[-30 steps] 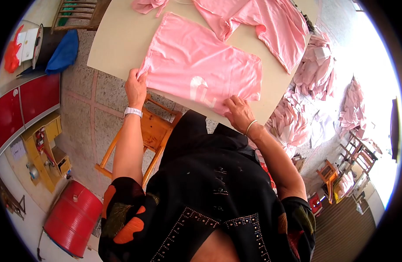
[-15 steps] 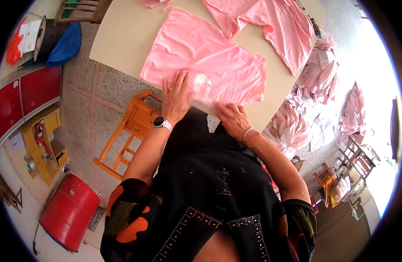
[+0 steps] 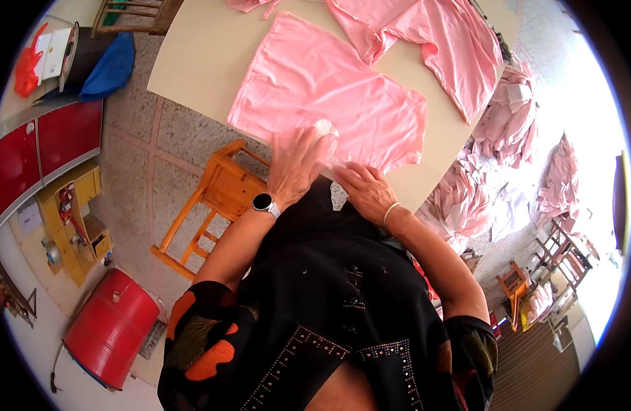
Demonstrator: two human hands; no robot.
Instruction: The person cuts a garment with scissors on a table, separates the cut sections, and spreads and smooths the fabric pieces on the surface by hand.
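Note:
A pink garment [image 3: 315,82] lies spread on a pale table, its near side along the table's edge. My left hand [image 3: 298,164] is over the near part of it, fingers extended and somewhat spread, slightly blurred. Under and beside those fingers a shiny whitish patch [image 3: 327,128] shows on the cloth, partly covered. My right hand [image 3: 367,192] is at the garment's near edge, fingers close together and bent onto it; the fingertips' underside is hidden. Something pale and translucent shows between the two hands.
Another pink garment [image 3: 439,48] lies further back on the table [image 3: 181,68]. Bundles of pink cloth [image 3: 459,198] stand on the floor to the right. A wooden chair [image 3: 229,181] is close on the left. Beyond it are red cabinets [image 3: 68,137] and a red drum [image 3: 113,329].
My left hand has moved right, from beside the whitish patch to partly over it. My right hand stays at the garment's near edge. The whole view has shifted slightly.

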